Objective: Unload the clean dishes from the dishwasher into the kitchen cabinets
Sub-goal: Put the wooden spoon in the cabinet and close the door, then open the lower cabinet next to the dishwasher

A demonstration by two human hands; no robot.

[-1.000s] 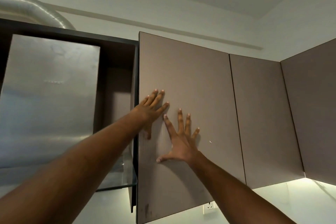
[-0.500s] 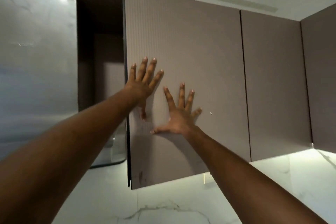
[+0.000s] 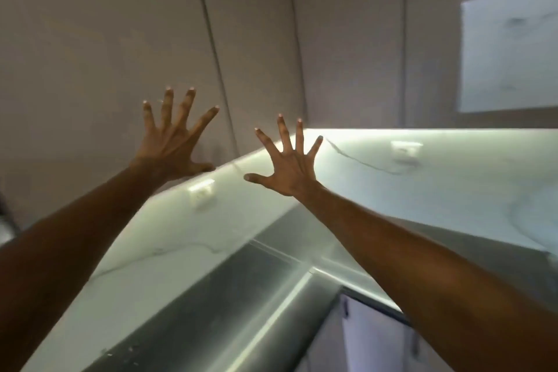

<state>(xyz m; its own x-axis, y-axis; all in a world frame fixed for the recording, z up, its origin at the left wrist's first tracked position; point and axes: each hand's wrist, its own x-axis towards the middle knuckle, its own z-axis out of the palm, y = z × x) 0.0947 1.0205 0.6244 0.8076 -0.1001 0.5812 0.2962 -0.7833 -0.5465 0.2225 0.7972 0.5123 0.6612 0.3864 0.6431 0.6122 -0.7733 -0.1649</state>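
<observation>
Grey-brown upper cabinet doors fill the top of the view, all shut. My left hand is raised with fingers spread, over the lower edge of the left door; whether it touches the door I cannot tell. My right hand is also spread wide, held in front of the lit backsplash just below the cabinets, holding nothing. No dishes and no dishwasher are in view.
A grey metal countertop runs along an L-shaped corner under the white marble backsplash. White wall sockets sit on the backsplash. A pale window or panel shows at upper right. A white lower cabinet front is below.
The view has swung down and right, bringing backsplash and countertop into sight. Both hands have come down from the middle of the cabinet door to its lower edge, fingers still spread.
</observation>
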